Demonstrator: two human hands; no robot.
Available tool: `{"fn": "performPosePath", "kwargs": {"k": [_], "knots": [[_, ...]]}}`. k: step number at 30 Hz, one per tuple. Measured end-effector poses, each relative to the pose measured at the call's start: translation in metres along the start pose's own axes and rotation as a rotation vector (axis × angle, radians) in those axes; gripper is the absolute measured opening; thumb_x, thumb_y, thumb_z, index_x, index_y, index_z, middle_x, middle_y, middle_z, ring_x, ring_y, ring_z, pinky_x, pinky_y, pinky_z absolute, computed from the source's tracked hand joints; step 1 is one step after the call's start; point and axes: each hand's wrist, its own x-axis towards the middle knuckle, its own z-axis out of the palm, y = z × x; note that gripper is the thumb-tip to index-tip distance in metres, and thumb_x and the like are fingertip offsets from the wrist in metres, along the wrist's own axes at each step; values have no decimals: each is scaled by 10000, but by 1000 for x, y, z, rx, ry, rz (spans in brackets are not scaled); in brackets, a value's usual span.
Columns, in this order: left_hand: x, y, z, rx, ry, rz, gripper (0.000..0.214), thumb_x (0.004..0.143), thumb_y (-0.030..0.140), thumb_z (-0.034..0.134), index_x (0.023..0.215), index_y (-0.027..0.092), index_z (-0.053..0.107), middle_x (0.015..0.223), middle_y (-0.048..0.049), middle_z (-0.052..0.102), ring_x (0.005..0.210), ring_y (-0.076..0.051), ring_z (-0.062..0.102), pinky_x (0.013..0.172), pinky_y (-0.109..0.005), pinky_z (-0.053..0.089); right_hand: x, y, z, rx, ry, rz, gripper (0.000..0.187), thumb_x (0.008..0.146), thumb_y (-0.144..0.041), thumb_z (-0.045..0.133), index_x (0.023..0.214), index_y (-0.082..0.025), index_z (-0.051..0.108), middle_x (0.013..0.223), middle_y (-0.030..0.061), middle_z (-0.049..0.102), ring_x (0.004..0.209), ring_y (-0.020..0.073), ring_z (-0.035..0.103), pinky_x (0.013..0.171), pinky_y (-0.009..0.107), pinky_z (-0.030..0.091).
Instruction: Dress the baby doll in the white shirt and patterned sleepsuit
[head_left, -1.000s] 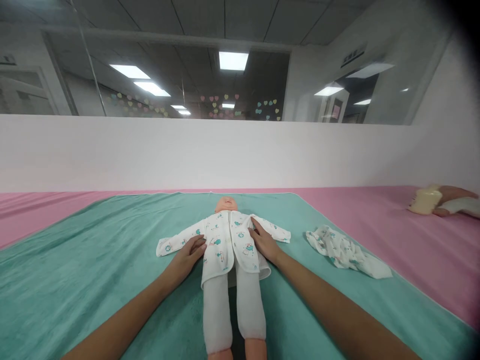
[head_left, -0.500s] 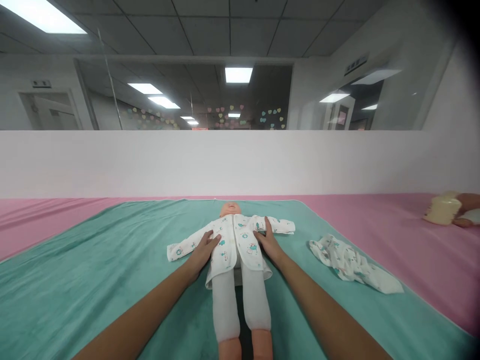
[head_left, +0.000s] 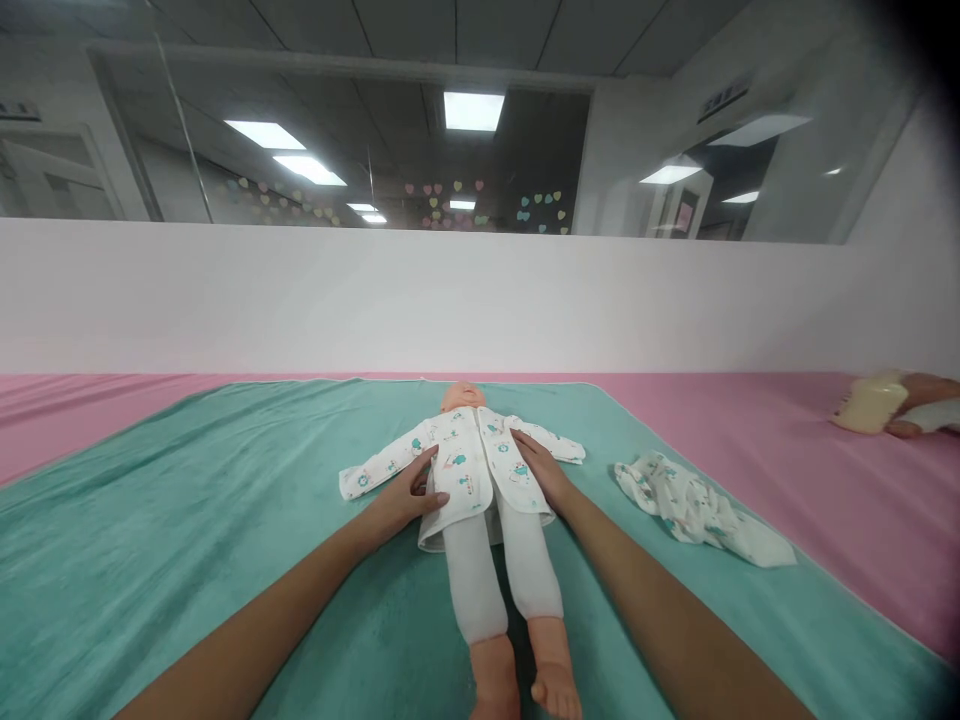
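A baby doll (head_left: 480, 470) lies on its back on a teal blanket (head_left: 187, 540), head away from me. It wears a white printed jacket and white leggings, and its feet are bare. My left hand (head_left: 405, 492) rests flat on the jacket's left side at the doll's waist, fingers stretched out. My right hand (head_left: 541, 470) lies flat on the jacket's right side, fingers together and extended. Neither hand holds anything.
A crumpled white printed garment (head_left: 697, 508) lies on the blanket to the right of the doll. On the pink sheet (head_left: 787, 450) at far right another person's hand holds a pale bottle (head_left: 870, 403). A white partition wall runs behind the bed.
Both hands slid slightly down the doll's jacket towards its waist. The view shifted so the doll's bare feet now show.
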Motion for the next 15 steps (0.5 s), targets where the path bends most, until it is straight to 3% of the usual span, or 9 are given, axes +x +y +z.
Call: {"fn": "performPosePath", "kwargs": {"k": [3, 7, 11, 15], "knots": [[-3, 3, 2, 15, 29, -45, 801, 725, 444, 633, 1398, 250, 243, 1399, -96, 371, 1221, -289, 423, 962, -385, 409, -1, -1, 0, -49, 7, -6, 424, 808, -489, 480, 1153, -263, 578, 1279, 18, 518, 1206, 227, 432, 1049, 399, 290], [-3, 4, 4, 51, 205, -34, 612, 733, 468, 613, 1269, 227, 441, 1347, -90, 423, 1168, -255, 457, 943, -339, 392, -2, 0, -1, -89, 22, -1, 451, 808, -500, 464, 1175, -256, 560, 1282, 16, 515, 1199, 226, 438, 1034, 393, 310], [-3, 8, 6, 54, 270, -53, 419, 711, 462, 623, 1004, 168, 564, 997, -74, 606, 926, -214, 555, 798, -306, 424, -4, 1, -4, -136, 23, -4, 449, 802, -494, 460, 1160, -246, 568, 1274, 17, 520, 1174, 233, 455, 1012, 402, 328], [-8, 14, 9, 9, 259, -94, 339, 708, 441, 625, 887, 167, 537, 766, -9, 590, 700, -152, 535, 645, -267, 396, -4, 4, -7, -202, 21, -27, 431, 806, -468, 445, 1130, -219, 582, 1197, 37, 572, 1106, 239, 497, 965, 406, 360]]}}
